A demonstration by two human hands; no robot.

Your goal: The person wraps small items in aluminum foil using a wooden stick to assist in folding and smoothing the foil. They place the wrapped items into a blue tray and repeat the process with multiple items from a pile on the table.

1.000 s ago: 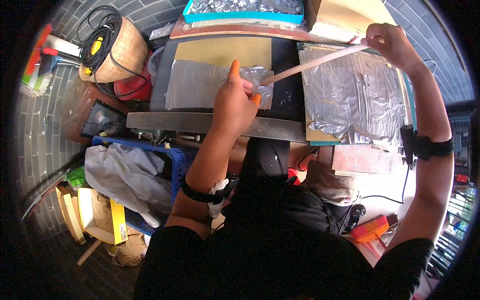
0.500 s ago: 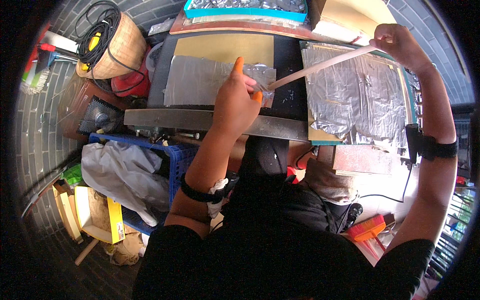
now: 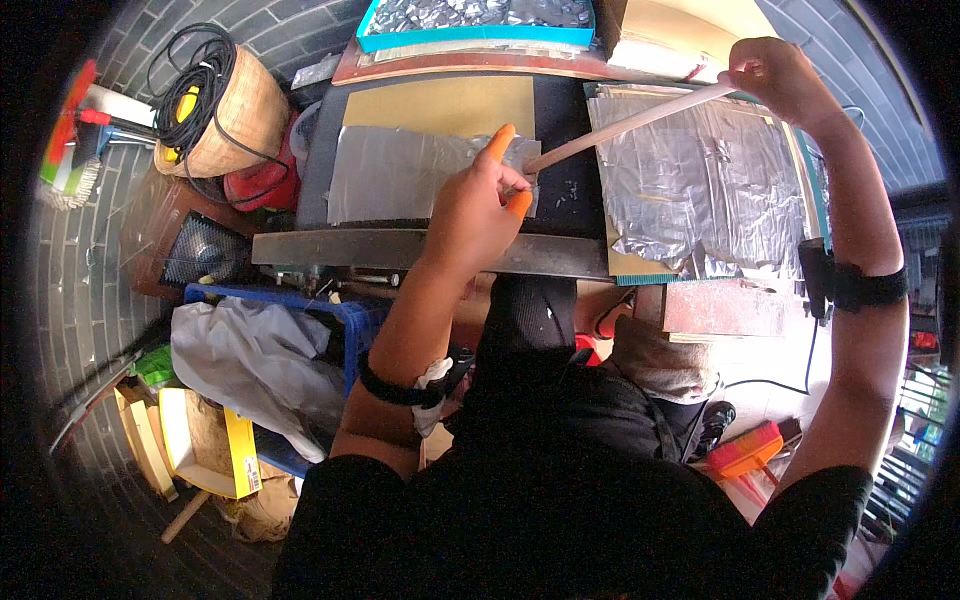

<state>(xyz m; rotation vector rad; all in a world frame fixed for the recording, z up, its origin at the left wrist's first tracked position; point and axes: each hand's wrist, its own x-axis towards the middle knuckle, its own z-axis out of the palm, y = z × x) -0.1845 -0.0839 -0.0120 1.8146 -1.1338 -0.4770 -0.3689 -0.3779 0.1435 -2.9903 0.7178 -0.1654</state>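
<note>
A thin silver foil sheet (image 3: 385, 175) lies on a tan board (image 3: 440, 105) on the black worktop. My left hand (image 3: 475, 205) rests over its right part, orange covers on thumb and forefinger, these two spread apart. The right end of the foil looks crumpled. My right hand (image 3: 775, 80) is raised at the upper right, its fingers closed round one end of a long pale wooden stick (image 3: 640, 120). The stick slants down to the left, its far tip at the foil's right end beside my left fingers. Whether the tip presses on the foil, I cannot tell.
To the right lies a stack of wrinkled silver sheets (image 3: 700, 190). Behind stands a turquoise tray (image 3: 480, 40) of silver scraps, beside a cardboard box (image 3: 690, 35). A metal bar (image 3: 340, 247) edges the worktop. A blue crate (image 3: 362, 330) and a cable-filled basket (image 3: 255, 100) stand left.
The whole view has shifted slightly. My left hand has slid a little rightward over the foil, its forefinger now slanting right. My right hand keeps hold of the stick.
</note>
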